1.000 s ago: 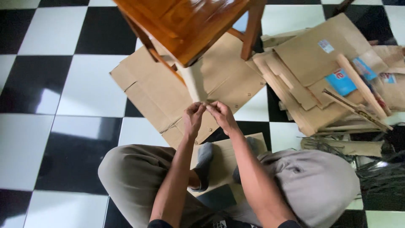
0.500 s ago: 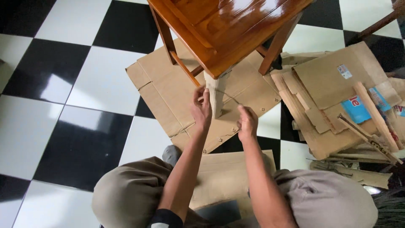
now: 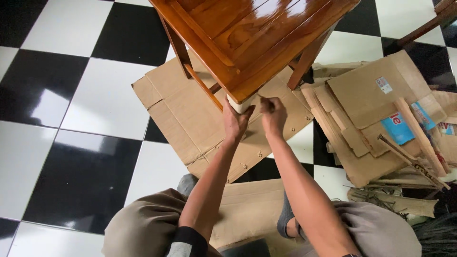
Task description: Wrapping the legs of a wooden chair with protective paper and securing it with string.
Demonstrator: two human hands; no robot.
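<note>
A glossy brown wooden chair (image 3: 247, 38) stands over flattened cardboard (image 3: 190, 119) on a black and white tiled floor. Its near leg (image 3: 240, 103) is wrapped in pale material just under the seat corner. My left hand (image 3: 234, 121) grips that wrapped leg from the left. Beside it, my right hand (image 3: 273, 114) is closed with its fingers pinched at the leg's right side; what it pinches is too small to tell. Both forearms reach up from my lap.
A pile of cardboard pieces (image 3: 376, 119) with a wooden stick (image 3: 419, 135) lies to the right. Another cardboard sheet (image 3: 252, 209) rests between my knees. A second chair's leg (image 3: 428, 24) shows at the top right. Dark strands (image 3: 438, 233) lie at the lower right.
My view has moved in toward the chair. Both hands rose from the cardboard in front of my knees to the wrapped chair leg and parted to either side of it.
</note>
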